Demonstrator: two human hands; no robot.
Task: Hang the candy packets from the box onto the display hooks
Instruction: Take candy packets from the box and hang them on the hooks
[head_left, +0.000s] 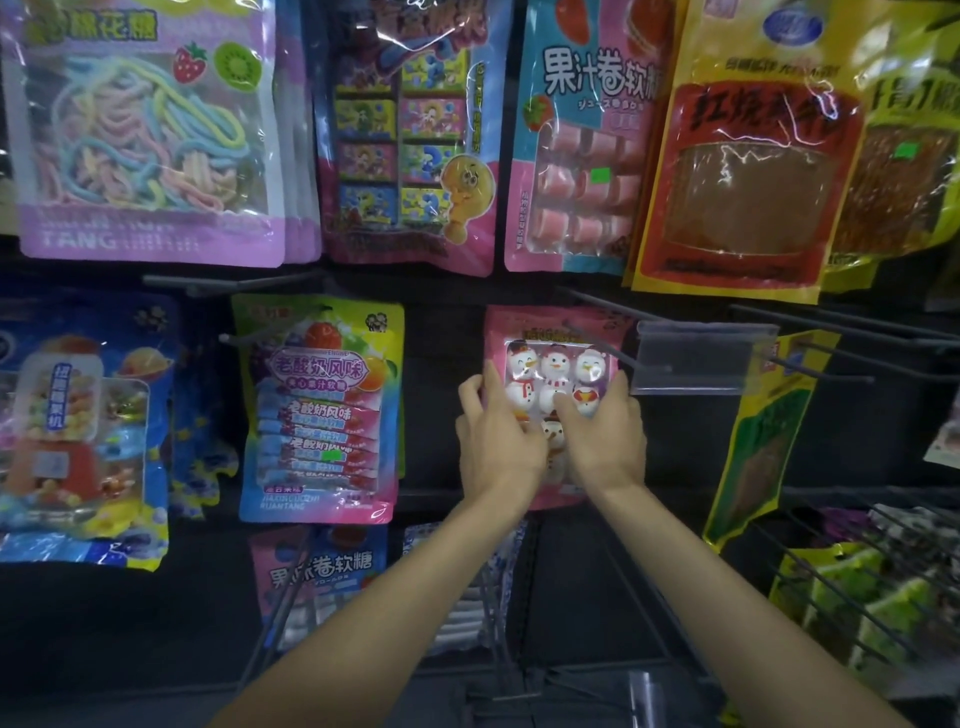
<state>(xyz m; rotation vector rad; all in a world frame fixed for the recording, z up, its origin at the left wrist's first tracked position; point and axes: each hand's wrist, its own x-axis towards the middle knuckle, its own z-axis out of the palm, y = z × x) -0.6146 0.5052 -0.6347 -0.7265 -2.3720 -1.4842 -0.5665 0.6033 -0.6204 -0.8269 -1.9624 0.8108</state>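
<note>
A pink candy packet with snowman marshmallows sits against the dark display wall at centre, its top at a long metal hook. My left hand grips the packet's left edge, fingers curled round it. My right hand holds the right side, thumb across the front. Both hands cover the lower half of the packet. The box is out of view.
Hung packets surround it: a rainbow yoghurt-candy packet to the left, a yellow-green one to the right, pink and yellow bags above. A clear price tag holder juts out on the right. Wire baskets sit at the lower right.
</note>
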